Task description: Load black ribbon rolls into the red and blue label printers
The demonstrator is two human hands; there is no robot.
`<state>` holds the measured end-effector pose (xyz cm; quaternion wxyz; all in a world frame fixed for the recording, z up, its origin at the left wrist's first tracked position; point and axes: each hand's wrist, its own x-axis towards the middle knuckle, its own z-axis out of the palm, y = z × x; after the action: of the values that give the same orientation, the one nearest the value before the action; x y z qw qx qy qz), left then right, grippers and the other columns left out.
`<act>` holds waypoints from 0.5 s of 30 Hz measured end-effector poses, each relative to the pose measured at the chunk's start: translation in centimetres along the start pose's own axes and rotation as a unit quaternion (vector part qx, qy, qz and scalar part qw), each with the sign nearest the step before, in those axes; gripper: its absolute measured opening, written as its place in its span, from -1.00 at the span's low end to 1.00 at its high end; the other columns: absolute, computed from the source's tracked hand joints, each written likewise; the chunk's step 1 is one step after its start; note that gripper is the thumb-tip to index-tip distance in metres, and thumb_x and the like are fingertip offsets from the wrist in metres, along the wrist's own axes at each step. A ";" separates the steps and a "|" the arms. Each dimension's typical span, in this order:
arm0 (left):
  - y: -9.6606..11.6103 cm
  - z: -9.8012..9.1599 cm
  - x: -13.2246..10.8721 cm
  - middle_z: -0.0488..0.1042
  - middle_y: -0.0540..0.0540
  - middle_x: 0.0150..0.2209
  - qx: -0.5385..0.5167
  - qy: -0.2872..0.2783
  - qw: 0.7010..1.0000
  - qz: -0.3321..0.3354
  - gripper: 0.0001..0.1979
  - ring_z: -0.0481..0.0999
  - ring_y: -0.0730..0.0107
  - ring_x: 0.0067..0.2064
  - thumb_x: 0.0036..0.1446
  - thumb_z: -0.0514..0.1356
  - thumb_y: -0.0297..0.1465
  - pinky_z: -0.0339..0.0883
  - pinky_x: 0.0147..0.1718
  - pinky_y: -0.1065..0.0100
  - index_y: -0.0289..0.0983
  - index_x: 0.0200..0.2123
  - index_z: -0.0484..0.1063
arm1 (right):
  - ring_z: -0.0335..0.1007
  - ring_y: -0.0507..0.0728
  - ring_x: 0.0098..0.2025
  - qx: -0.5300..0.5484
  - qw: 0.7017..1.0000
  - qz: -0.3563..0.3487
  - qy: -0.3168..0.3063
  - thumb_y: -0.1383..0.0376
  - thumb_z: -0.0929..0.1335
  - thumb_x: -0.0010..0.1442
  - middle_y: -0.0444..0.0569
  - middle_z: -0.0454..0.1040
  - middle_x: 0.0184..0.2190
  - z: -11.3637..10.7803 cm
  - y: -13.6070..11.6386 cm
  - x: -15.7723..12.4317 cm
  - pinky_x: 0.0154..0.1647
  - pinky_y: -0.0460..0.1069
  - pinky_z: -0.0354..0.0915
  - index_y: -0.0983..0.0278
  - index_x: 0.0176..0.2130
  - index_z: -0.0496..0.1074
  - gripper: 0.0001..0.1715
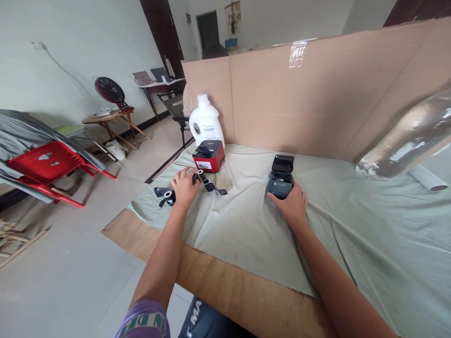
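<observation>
My right hand is wrapped round the lower right side of a small dark device, whose lid stands up open. At the left, my left hand reaches over the cloth with its fingertips at a small dark roll; whether they grip it is too small to tell. Just right of it lies another dark roll with a loose strip. A further dark roll sits left of my left wrist. Behind the rolls is a red and black box-shaped device.
A white jug stands behind the red device. A cardboard panel closes off the back. A plastic-wrapped roll and a white tube are at the right. The green cloth is wrinkled, over a wooden board.
</observation>
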<state>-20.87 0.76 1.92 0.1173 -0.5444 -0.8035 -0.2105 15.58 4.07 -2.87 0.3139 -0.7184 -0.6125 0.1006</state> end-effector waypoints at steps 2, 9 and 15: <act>0.9 0.5 1.2 0.25 -0.15 0.31 0.023 -0.029 0.998 0.043 -0.59 0.11 -0.08 0.33 0.20 0.12 -0.30 0.06 0.18 -0.08 -0.10 0.13 0.41 | 0.12 0.49 0.22 -0.002 1.000 -0.001 -0.001 -0.15 0.43 -0.03 0.33 0.28 0.20 0.0 0.0 0.0 0.16 0.27 0.06 0.39 0.32 0.03 0.17; 1.5 -1.7 3.2 0.53 -0.13 0.06 -0.009 -0.066 0.995 0.074 -0.75 0.39 0.00 0.15 0.13 0.22 -0.32 0.09 0.18 0.06 -0.13 -0.10 0.52 | 0.14 0.48 0.20 -0.002 1.000 -0.004 0.006 -0.13 0.42 -0.01 0.36 0.29 0.18 0.1 0.1 -0.1 0.14 0.25 0.07 0.41 0.31 0.03 0.14; 9.3 -4.7 -0.1 0.57 -0.07 -0.08 -0.133 -0.002 0.976 0.174 -0.78 0.52 0.18 -0.07 0.14 0.23 -0.34 0.21 0.03 0.22 -0.16 -0.11 0.49 | 0.17 0.44 0.18 0.057 0.996 -0.012 0.070 -0.10 0.41 0.01 0.35 0.27 0.19 0.1 0.1 0.0 0.16 0.25 0.11 0.43 0.25 0.14 0.03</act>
<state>-12.38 1.42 8.01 0.0769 -0.6867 -0.6615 -0.2912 15.62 4.13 -3.03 0.3972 -0.6972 -0.5912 0.0811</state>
